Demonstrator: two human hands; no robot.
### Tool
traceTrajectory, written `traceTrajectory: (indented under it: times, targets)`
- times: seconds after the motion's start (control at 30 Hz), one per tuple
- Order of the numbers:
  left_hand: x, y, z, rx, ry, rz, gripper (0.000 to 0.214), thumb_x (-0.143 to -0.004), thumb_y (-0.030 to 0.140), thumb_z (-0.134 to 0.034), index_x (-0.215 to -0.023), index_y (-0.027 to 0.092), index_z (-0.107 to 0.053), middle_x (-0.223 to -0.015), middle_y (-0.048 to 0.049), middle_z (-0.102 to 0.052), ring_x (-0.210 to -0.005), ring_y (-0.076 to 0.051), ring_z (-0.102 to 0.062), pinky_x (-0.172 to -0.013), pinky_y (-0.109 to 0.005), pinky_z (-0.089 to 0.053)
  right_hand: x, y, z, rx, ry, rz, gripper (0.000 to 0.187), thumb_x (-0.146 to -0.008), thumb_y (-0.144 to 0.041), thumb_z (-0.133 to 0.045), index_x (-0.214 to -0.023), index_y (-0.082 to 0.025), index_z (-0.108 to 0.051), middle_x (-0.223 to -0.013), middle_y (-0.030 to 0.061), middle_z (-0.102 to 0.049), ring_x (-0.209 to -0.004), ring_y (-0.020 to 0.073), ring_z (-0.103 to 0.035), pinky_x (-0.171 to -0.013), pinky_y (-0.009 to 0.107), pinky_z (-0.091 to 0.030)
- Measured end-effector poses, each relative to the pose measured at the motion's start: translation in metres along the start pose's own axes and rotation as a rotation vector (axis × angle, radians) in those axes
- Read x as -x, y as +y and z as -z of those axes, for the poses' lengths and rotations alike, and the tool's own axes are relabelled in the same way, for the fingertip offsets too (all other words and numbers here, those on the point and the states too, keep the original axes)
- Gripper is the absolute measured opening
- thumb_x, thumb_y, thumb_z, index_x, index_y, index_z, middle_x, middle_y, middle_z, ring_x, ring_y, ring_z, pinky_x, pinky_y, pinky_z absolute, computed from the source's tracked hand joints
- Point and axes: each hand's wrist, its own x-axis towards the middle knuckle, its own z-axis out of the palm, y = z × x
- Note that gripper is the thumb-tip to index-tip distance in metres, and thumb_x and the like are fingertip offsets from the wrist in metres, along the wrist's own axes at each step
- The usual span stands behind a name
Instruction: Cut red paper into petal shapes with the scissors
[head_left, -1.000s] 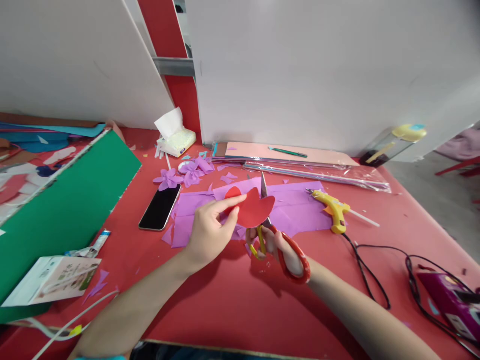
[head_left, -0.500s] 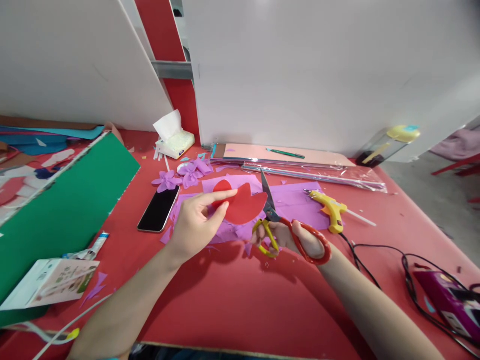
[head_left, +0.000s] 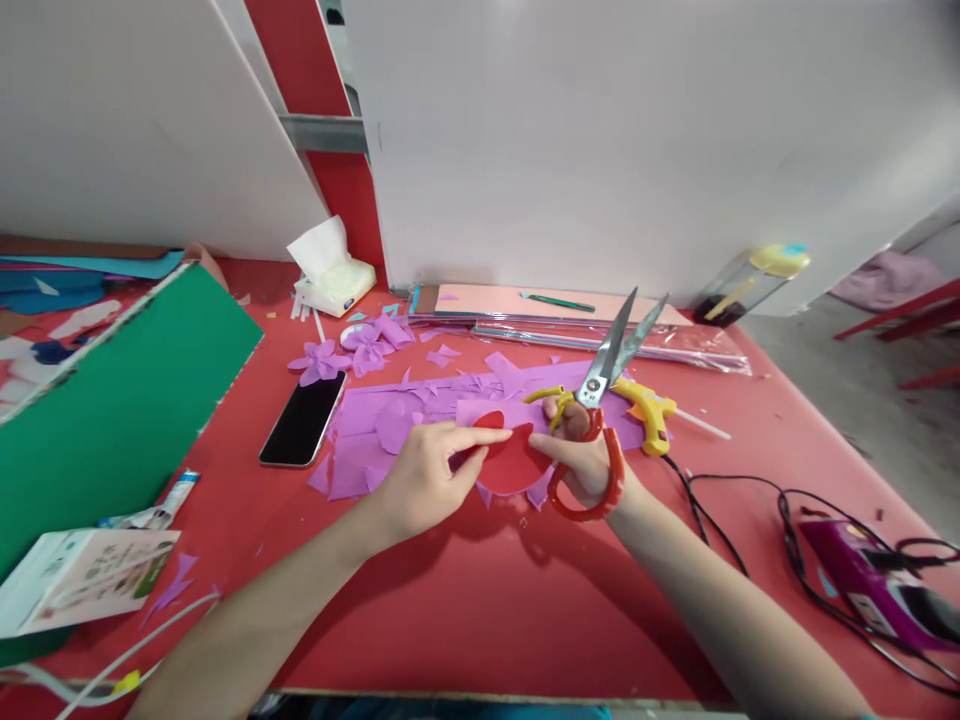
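My left hand (head_left: pixel 427 475) pinches a rounded red paper cut-out (head_left: pixel 510 462) low over the purple paper sheets (head_left: pixel 420 410). My right hand (head_left: pixel 581 455) grips scissors (head_left: pixel 600 400) with an orange and a yellow handle. The blades are apart and point up and to the right, away from the paper. A right fingertip also touches the cut-out's right edge. Both hands meet over the middle of the red table (head_left: pixel 465 600).
A black phone (head_left: pixel 302 418) lies left of the purple paper, with purple paper flowers (head_left: pixel 352 350) and a tissue pack (head_left: pixel 330 275) behind it. A yellow glue gun (head_left: pixel 649 410) and its black cable (head_left: pixel 735 520) lie to the right. A green board (head_left: pixel 112 400) leans at left.
The right hand swung the scissors off the red cut-out, so the blades now point up and right. Both hands lowered the cut-out toward the purple paper.
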Motion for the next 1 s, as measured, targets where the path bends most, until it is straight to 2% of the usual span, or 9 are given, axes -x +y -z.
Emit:
traceTrajectory:
  times: [0.17, 0.3, 0.43, 0.5, 0.6, 0.8, 0.87, 1.0]
  targets:
    - [0.000, -0.001, -0.005, 0.010, 0.011, 0.017, 0.028, -0.080, 0.008, -0.054, -0.100, 0.019, -0.070, -0.084, -0.0036, -0.074, -0.059, -0.011, -0.063, -0.064, -0.024, -0.054, 0.001, 0.006, 0.002, 0.058, 0.039, 0.043, 0.037, -0.063, -0.024, -0.073, -0.077, -0.023, -0.039, -0.071, -0.0049, -0.044, -0.059, 0.0124, -0.047, -0.056, 0.027, -0.044]
    - [-0.001, 0.002, -0.003, 0.028, 0.005, 0.022, 0.038, -0.078, 0.008, -0.055, -0.113, 0.018, -0.061, -0.102, -0.0051, -0.071, -0.085, -0.017, -0.068, -0.079, -0.029, -0.054, 0.002, -0.003, 0.001, 0.207, 0.023, 0.128, 0.031, -0.064, -0.021, -0.068, -0.074, -0.023, -0.039, -0.073, -0.0034, -0.043, -0.064, 0.0132, -0.044, -0.058, 0.026, -0.041]
    - [-0.001, 0.002, 0.000, 0.055, 0.010, 0.022, 0.052, -0.076, 0.011, -0.059, -0.125, 0.022, -0.046, -0.118, -0.0064, -0.064, -0.104, -0.020, -0.063, -0.089, -0.032, -0.052, 0.006, -0.006, 0.002, 0.408, -0.029, 0.203, 0.026, -0.068, -0.021, -0.064, -0.077, -0.022, -0.039, -0.076, -0.0010, -0.044, -0.069, 0.0156, -0.044, -0.061, 0.028, -0.040]
    - [0.000, 0.000, 0.000, 0.068, 0.003, 0.019, 0.048, -0.076, 0.011, -0.059, -0.121, 0.023, -0.046, -0.117, -0.0060, -0.064, -0.103, -0.019, -0.063, -0.088, -0.031, -0.051, 0.008, -0.004, 0.004, 0.509, -0.062, 0.237, 0.024, -0.070, -0.020, -0.062, -0.079, -0.022, -0.039, -0.077, -0.0004, -0.044, -0.068, 0.0159, -0.044, -0.062, 0.028, -0.039]
    - [0.001, -0.003, -0.002, 0.072, -0.026, -0.005, 0.036, -0.077, 0.009, -0.058, -0.109, 0.022, -0.049, -0.105, -0.0034, -0.068, -0.097, -0.016, -0.065, -0.086, -0.029, -0.052, 0.010, -0.001, 0.005, 0.626, -0.117, 0.259, 0.023, -0.072, -0.019, -0.061, -0.078, -0.022, -0.039, -0.076, -0.0011, -0.043, -0.066, 0.0152, -0.042, -0.062, 0.028, -0.037]
    - [0.001, -0.003, -0.004, 0.028, -0.058, 0.073, 0.027, -0.074, 0.010, -0.062, -0.098, 0.022, -0.054, -0.088, -0.0005, -0.070, -0.083, -0.016, -0.068, -0.076, -0.027, -0.053, 0.014, -0.004, 0.002, 0.643, -0.232, 0.217, 0.021, -0.072, -0.018, -0.059, -0.082, -0.021, -0.040, -0.075, -0.0023, -0.044, -0.062, 0.0138, -0.041, -0.059, 0.027, -0.038]
    - [0.002, -0.003, -0.005, 0.044, -0.087, 0.065, 0.025, -0.076, 0.010, -0.060, -0.098, 0.022, -0.055, -0.089, -0.0011, -0.070, -0.084, -0.016, -0.068, -0.076, -0.027, -0.053, 0.015, -0.004, 0.001, 0.652, -0.248, 0.194, 0.020, -0.072, -0.017, -0.058, -0.082, -0.021, -0.041, -0.074, -0.0024, -0.044, -0.062, 0.0138, -0.041, -0.058, 0.027, -0.038]
    - [0.002, -0.005, -0.005, 0.048, -0.173, -0.041, 0.031, -0.080, 0.007, -0.054, -0.107, 0.023, -0.053, -0.100, -0.0026, -0.069, -0.093, -0.016, -0.066, -0.081, -0.028, -0.051, 0.015, -0.001, 0.002, 0.653, -0.249, 0.189, 0.020, -0.071, -0.015, -0.057, -0.082, -0.021, -0.041, -0.071, -0.0026, -0.045, -0.062, 0.0144, -0.043, -0.056, 0.027, -0.039]
